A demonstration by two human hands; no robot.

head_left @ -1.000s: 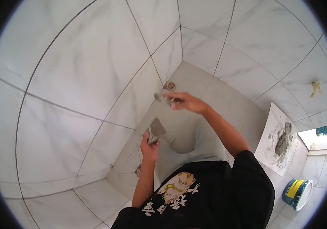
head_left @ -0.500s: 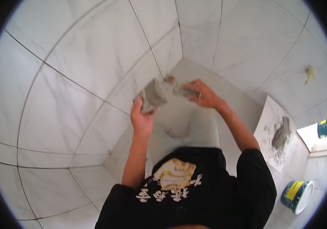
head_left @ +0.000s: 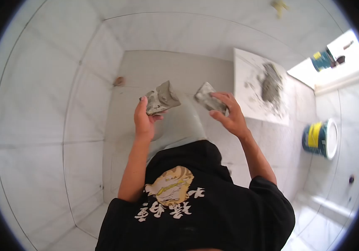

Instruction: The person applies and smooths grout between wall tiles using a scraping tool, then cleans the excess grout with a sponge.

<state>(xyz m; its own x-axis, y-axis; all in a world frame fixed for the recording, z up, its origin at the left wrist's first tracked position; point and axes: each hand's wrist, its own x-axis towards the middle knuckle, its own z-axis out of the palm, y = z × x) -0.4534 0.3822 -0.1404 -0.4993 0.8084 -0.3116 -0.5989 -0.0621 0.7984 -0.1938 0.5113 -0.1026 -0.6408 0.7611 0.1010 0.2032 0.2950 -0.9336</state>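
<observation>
My left hand [head_left: 146,119] grips the lower left edge of a grey piece [head_left: 162,98] smeared with wet mortar, its coated face upward. To the right, my right hand [head_left: 229,112] holds a small flat block [head_left: 206,97] with grey smears, thumb below and fingers over its right end. The two pieces are apart, with a narrow gap between them. Both are held over my legs. What lies under my fingers is hidden.
A white board [head_left: 246,104] with a heap of grey mortar [head_left: 271,87] lies on the floor at the right. A teal bucket [head_left: 315,139] with a yellow label stands beyond it. A drain hole [head_left: 119,81] is near the left wall. Marbled tiled walls [head_left: 33,104] surround the floor.
The view has swung to the right, bringing the board and bucket closer to the middle. My right hand's block has moved slightly away from the left piece and its face shows more.
</observation>
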